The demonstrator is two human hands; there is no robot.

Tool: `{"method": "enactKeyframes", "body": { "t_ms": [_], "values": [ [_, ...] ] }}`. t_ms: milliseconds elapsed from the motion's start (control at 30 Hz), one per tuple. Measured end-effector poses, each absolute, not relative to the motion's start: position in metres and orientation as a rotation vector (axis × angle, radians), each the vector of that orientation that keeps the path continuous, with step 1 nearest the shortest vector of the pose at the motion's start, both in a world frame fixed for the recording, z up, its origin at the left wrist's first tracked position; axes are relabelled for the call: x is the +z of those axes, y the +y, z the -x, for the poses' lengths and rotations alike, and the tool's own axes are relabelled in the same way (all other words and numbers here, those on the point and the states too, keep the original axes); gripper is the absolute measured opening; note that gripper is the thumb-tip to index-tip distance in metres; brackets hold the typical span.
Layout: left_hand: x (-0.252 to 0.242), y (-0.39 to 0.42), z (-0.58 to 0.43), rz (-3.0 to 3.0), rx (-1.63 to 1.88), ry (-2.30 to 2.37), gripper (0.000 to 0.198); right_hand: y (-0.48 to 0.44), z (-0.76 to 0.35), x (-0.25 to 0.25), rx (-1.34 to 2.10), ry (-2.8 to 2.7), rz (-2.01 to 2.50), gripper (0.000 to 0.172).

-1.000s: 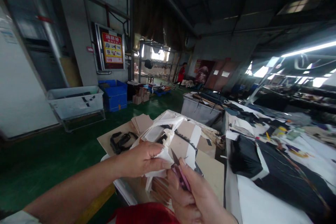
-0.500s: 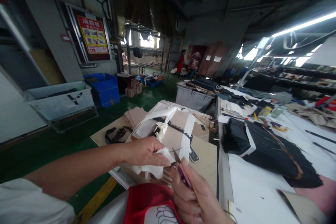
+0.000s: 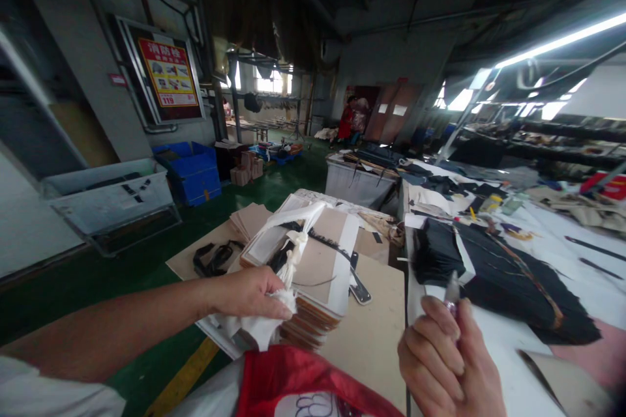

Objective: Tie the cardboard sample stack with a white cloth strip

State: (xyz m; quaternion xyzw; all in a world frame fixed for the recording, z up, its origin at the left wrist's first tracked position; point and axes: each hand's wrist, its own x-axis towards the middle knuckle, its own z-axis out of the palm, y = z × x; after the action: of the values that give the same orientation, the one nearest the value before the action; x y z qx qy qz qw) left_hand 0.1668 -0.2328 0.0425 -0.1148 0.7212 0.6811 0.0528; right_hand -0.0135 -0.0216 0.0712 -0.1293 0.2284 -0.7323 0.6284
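Observation:
My left hand [image 3: 249,296] is shut on a crumpled white plastic strip [image 3: 259,329]. The strip rises to a knot [image 3: 297,254] on a stack of tan board pieces [image 3: 313,273], tied with it. To the right, my right hand [image 3: 445,358] grips small pink-handled scissors [image 3: 452,293], blades pointing up. They are well apart from the plastic, above the edge of a white-covered table [image 3: 489,319]. Most of the scissors' handle is hidden by my fingers.
A flat metal tool [image 3: 359,287] and a cardboard sheet [image 3: 366,332] lie beside the stack. Black cloth [image 3: 508,273] covers the right table. Further off are a black strap [image 3: 212,259], a grey bin [image 3: 357,182], a blue crate [image 3: 190,172] and a person in red [image 3: 346,120].
My right hand has moved right, away from the plastic, and the scissors have turned from pointing at it to pointing up. The view has swung slightly, and my left hand has gathered the plastic tighter.

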Motion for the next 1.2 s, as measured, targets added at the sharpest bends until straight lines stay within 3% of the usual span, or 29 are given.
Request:
{"method": "enactKeyframes", "body": {
  "t_ms": [67, 233, 467, 700, 867, 1033, 1200],
  "values": [
    [0.038, -0.235, -0.171, 0.349, 2.120, 2.183, 0.049, -0.016, 0.018, 0.071, -1.651, 0.600, 0.262, 0.035],
    [0.046, -0.235, -0.171, 0.264, 2.143, 2.409, 0.057, -0.030, 0.002, 0.072, -0.989, 0.950, 0.445, 0.055],
    [0.050, -0.232, -0.182, 0.171, 2.280, 2.312, 0.059, -0.050, -0.013, 0.083, -0.720, 1.116, 0.513, 0.059],
    [0.042, -0.222, -0.190, 0.182, 2.405, 2.207, 0.059, -0.064, -0.020, 0.081, -0.608, 1.127, 0.460, 0.052],
    [0.044, -0.219, -0.186, 0.067, 2.228, 2.570, 0.041, -0.076, -0.023, 0.080, -0.642, 1.042, 0.413, 0.051],
    [0.044, -0.217, -0.183, 0.089, 2.195, 2.485, 0.050, -0.078, -0.026, 0.072, -0.820, 0.927, 0.456, 0.052],
    [0.042, -0.219, -0.177, -0.067, 2.206, 2.349, 0.056, -0.078, -0.030, 0.065, -0.780, 0.839, 0.463, 0.054]
  ]
}}
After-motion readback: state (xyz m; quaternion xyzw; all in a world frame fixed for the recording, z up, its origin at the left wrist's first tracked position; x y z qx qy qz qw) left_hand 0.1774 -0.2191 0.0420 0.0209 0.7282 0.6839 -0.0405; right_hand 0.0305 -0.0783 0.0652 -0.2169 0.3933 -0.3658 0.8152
